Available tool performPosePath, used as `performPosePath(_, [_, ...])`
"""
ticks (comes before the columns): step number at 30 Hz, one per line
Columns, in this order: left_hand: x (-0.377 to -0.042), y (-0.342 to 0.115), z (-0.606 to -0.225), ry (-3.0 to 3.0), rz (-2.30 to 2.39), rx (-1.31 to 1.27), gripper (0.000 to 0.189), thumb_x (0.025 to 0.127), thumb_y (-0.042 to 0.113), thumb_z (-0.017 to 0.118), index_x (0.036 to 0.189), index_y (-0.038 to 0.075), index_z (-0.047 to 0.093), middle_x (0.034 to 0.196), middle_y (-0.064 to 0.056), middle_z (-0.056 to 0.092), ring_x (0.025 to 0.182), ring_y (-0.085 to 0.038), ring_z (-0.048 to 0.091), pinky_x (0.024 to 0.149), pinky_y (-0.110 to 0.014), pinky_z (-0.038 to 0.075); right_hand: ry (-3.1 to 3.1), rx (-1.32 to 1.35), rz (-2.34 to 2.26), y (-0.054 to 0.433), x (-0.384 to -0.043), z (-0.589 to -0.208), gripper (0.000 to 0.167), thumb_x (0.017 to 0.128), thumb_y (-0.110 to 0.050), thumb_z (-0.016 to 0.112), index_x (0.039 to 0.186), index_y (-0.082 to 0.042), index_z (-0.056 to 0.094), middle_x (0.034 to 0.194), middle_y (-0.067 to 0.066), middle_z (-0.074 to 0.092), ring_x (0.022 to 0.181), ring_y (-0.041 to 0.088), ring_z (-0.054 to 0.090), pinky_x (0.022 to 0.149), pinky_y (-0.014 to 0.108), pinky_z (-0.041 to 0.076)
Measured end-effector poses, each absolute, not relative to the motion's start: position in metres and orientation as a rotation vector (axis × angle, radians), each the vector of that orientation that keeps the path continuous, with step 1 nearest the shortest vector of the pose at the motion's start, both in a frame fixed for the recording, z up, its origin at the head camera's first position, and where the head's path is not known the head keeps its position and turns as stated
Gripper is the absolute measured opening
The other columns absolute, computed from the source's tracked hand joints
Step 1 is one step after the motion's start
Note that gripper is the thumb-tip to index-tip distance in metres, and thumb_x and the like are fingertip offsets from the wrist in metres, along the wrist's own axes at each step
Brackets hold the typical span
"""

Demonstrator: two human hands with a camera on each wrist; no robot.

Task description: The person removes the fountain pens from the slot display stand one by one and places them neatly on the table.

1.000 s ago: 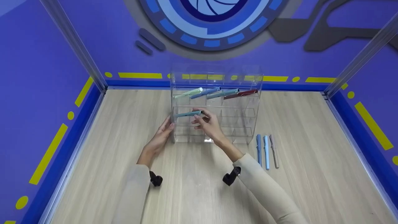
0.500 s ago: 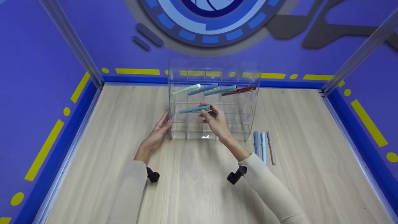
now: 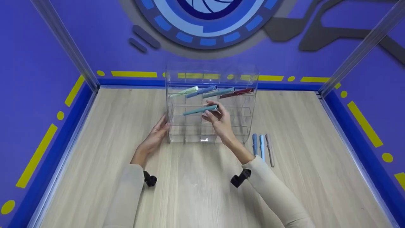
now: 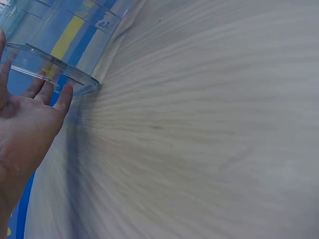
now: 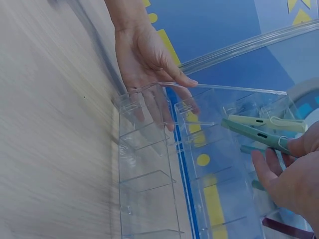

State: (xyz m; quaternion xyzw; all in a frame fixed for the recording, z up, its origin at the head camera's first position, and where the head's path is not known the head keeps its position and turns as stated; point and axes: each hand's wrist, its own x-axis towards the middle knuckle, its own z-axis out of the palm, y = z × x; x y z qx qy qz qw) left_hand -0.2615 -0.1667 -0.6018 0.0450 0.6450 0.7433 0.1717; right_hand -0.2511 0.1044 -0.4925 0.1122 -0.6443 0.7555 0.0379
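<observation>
A teal pen (image 3: 200,110) is pinched near its cap end by my right hand (image 3: 223,123), in front of the middle tier of a clear acrylic pen rack (image 3: 250,117). Its other end points left. My left hand (image 3: 154,136) rests against the rack's left side with its fingers extended, as the left wrist view also shows. On the rack's upper tier lie a pale green pen (image 3: 185,91), a blue pen (image 3: 202,91), another teal pen (image 3: 220,92) and a dark red pen (image 3: 237,92).
To the right of the rack, a blue pen (image 3: 255,144), a light blue pen (image 3: 262,147) and a grey-brown pen (image 3: 270,150) lie side by side on the wooden table (image 3: 190,190). A purple-blue wall (image 3: 126,60) stands behind the rack.
My right hand has drawn the teal pen rightward, away from the rack's left end, and the pen now tilts more. The left hand stays at the rack's side. The head view has shifted slightly.
</observation>
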Motion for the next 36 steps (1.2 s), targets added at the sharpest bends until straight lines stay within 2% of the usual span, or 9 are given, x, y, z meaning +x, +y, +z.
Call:
performPosePath(3, [-0.263,-0.166,-0.601,1.830,2.114,0.133,0.071,0.109,0.037,0.049,0.166,0.030,0.008,0.175,0.003,0.000,0.162,-0.019,-0.002,0.133,-0.041,0.005,-1.946,0.369,2.330,0.107,-0.249,-0.491,0.038,0.099,0.011,0.055,0.137,0.008,0.052,0.119,0.016,0.065,0.102,0.015,0.070,0.094,0.040,0.062])
performPosePath(8, [-0.264,-0.166,-0.602,1.826,2.113,0.124,0.072,0.109,0.037,0.048,0.166,0.027,0.005,0.175,0.001,-0.002,0.162,-0.020,-0.002,0.133,-0.041,0.005,-1.965,0.415,2.283,0.113,-0.245,-0.489,0.042,0.101,0.007,0.054,0.142,0.008,0.048,0.119,0.012,0.064,0.104,0.012,0.069,0.096,0.037,0.061])
performPosePath(14, [-0.265,-0.166,-0.603,1.824,2.107,0.095,0.073,0.109,0.037,0.049,0.166,0.028,0.006,0.175,0.002,-0.003,0.162,-0.020,-0.001,0.133,-0.040,0.005,-2.032,0.428,2.213,0.124,-0.240,-0.487,0.040,0.105,0.000,0.051,0.144,0.007,0.049,0.112,0.011,0.064,0.104,0.013,0.066,0.100,0.038,0.059])
performPosePath(20, [-0.263,-0.167,-0.602,1.820,2.121,0.093,0.069,0.110,0.032,0.046,0.166,0.027,0.006,0.175,0.001,-0.003,0.162,-0.020,-0.002,0.133,-0.040,0.005,-2.048,0.405,2.213,0.134,-0.235,-0.490,0.040,0.107,-0.004,0.049,0.147,0.004,0.048,0.109,0.005,0.061,0.104,0.014,0.064,0.101,0.035,0.058])
performPosePath(29, [-0.263,-0.167,-0.601,1.826,2.122,0.080,0.071,0.108,0.039,0.049,0.166,0.030,0.010,0.175,0.002,0.002,0.162,-0.017,-0.001,0.133,-0.039,0.005,-2.086,0.352,2.242,0.147,-0.233,-0.497,0.037,0.107,-0.007,0.052,0.142,0.003,0.053,0.110,0.008,0.058,0.104,0.022,0.065,0.094,0.036,0.062])
performPosePath(36, [-0.262,-0.166,-0.601,1.812,2.122,0.099,0.070,0.109,0.037,0.048,0.166,0.028,0.008,0.175,0.001,0.001,0.162,-0.019,-0.001,0.133,-0.040,0.004,-2.136,0.332,2.222,0.159,-0.230,-0.499,0.037,0.104,-0.007,0.057,0.140,0.002,0.057,0.118,0.009,0.066,0.107,0.025,0.070,0.090,0.037,0.063])
